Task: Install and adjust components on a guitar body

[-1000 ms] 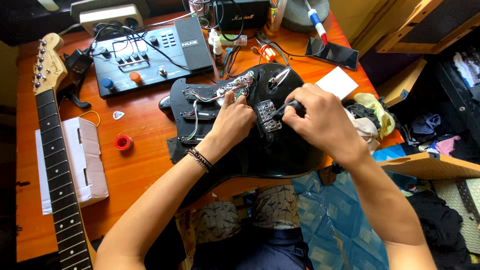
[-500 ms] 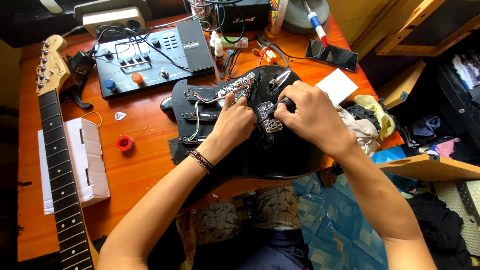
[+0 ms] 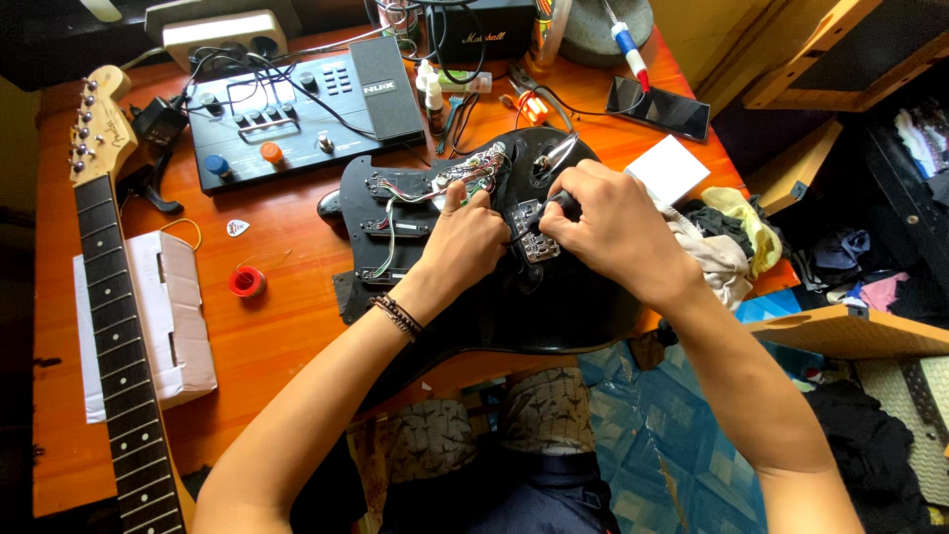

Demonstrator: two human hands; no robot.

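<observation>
Hands are working on the black electric guitar body (image 3: 554, 307): your left hand (image 3: 467, 242) is pressing its upturned pickguard (image 3: 395, 222), your right hand (image 3: 613, 232) is gripping a black-handled tool (image 3: 563, 203).

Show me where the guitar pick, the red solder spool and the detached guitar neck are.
guitar pick (image 3: 236, 227): head view, its white face.
red solder spool (image 3: 246, 283): head view, the spool's top.
guitar neck (image 3: 121, 348): head view, mid-fretboard.
</observation>
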